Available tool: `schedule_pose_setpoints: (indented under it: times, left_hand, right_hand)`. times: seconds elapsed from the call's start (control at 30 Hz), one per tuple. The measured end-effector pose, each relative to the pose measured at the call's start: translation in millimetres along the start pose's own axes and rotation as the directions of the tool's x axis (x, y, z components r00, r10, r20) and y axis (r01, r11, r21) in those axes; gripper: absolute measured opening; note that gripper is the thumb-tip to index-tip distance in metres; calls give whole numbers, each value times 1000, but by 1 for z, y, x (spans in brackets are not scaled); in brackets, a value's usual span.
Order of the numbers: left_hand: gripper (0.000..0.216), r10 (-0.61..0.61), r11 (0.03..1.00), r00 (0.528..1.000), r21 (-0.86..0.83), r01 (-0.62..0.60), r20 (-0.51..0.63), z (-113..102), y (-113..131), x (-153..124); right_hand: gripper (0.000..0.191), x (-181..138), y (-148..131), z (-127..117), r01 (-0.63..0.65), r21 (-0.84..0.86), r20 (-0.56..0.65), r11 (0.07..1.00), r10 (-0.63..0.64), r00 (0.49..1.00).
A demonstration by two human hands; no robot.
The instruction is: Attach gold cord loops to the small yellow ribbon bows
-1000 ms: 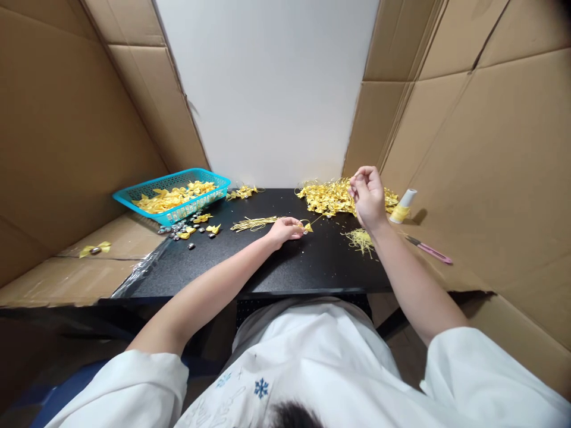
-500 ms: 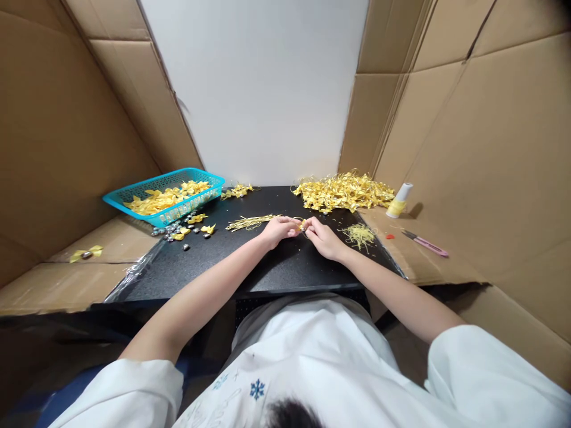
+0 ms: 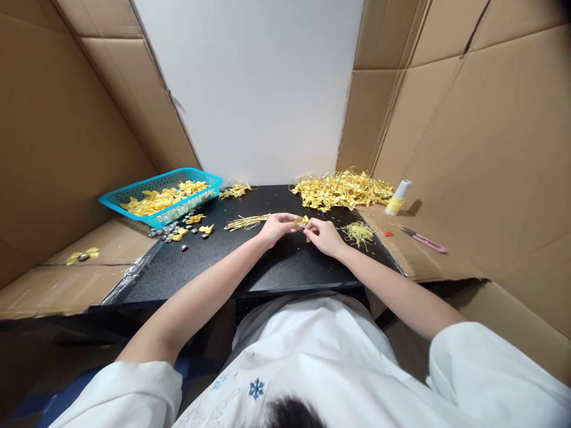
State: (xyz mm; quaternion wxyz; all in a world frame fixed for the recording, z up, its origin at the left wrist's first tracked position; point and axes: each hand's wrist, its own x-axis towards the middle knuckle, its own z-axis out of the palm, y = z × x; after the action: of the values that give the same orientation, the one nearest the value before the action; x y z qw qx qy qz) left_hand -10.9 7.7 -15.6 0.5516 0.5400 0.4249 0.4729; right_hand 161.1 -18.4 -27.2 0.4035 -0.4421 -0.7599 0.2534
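Note:
Between my two hands, over the middle of the black table (image 3: 285, 267), is a small yellow ribbon bow (image 3: 304, 220) with something shiny at its centre. My left hand (image 3: 281, 228) pinches the bow from the left with thumb and forefinger. From the right, my right hand (image 3: 323, 236) has its fingertips closed at the bow's lower side; any thread or wire in them is too small to make out. Left of my left hand lies a bundle of gold twist ties (image 3: 247, 222). Right of my right hand is a heap of yellow clippings (image 3: 358, 233).
A blue basket (image 3: 107, 200) of yellow bows stands at the back left, with silvery beads (image 3: 167, 232) before it. A large pile of tied bows (image 3: 343, 189) lies at the back right. Beyond it are a ribbon-wrapped cone (image 3: 398, 198) and pink-handled snips (image 3: 428, 242). Cardboard walls enclose both sides.
The bow shows more clearly between my hands now, with my fingers slightly shifted around it. Both hands stay in about the same place, and the view has moved slightly.

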Motion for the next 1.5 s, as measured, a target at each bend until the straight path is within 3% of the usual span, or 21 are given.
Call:
schedule_pose_setpoints:
  times: [0.7,1.5]
  left_hand:
    - [29,44,997,998,57,-41,-48,1,-3,2]
    - [36,87,993,996,85,-84,-33,1,-3,1]
  right_hand:
    - [11,1,6,3,44,-35,-53,998,-46,998]
    - [12,3,6,11,-45,20,-93,999,46,995]
